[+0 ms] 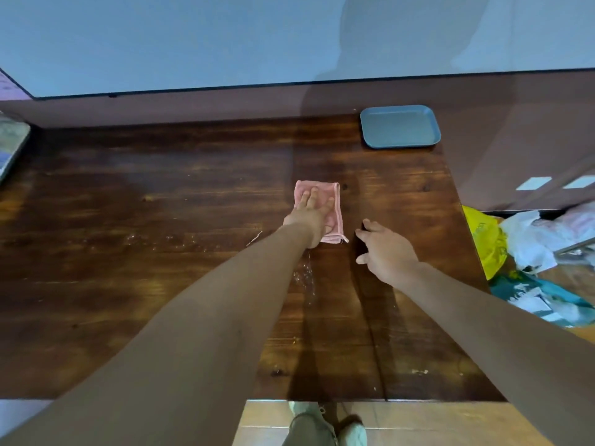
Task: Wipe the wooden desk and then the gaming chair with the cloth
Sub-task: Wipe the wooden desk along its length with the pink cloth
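A person leans over a dark wooden bench [161,204], the left grip [309,214] laid flat with straight fingers pressing a folded pink cloth [335,220] onto the boards right of centre, partway between the near edge and a blue tray [399,127] by the wall. The right grip [386,249] lies just beside the cloth, fingers spread and holding nothing; whether its tips touch the wood cannot be told. The cloth forms a narrow rectangle, its long axis running away from the person toward the wall and tilted slightly, so that the near hemmed corner kicks out to the right. It looks soft, light and limp, likely to bunch or slide unless held down by a broad palm over its middle; to lift it, a pinch at the free near corner or along the hem would probably serve. Droplets [304,275] glisten on the wood nearer the person, suggesting the bench is still being wiped. The chair is not in view.
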Demonstrator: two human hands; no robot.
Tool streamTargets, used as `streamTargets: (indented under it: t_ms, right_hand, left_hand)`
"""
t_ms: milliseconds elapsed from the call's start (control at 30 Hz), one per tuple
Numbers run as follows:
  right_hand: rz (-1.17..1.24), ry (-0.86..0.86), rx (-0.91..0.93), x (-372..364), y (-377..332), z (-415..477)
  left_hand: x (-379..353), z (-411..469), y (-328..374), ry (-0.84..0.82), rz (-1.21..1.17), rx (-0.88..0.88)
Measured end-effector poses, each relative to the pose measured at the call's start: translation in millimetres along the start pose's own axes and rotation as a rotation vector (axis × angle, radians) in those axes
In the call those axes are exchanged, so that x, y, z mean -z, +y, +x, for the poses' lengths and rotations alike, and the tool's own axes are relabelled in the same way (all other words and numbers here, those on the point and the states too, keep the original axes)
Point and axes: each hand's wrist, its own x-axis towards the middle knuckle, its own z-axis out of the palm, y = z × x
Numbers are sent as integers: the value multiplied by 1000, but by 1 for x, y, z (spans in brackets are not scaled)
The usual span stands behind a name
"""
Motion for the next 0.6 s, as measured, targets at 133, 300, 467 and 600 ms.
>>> streamTargets:
  t_ms: [133,300,467,600]
  right_hand:
    - [-81,-105,-13,-3,-12,-30]
    - [-94,-130,-33,-19,-27,-57]
    - [-103,-87,-42,-26,-28,-50]
    - [-132,-84,-19,-27,-24,-51]
  left_hand:
    - [-38,-51,13,8,8,30]
    - [-91,-111,27,-11,93,36]
    - [-65,-105,28,-59,22,15]
    - [-34,-84,25,-60,37,22]
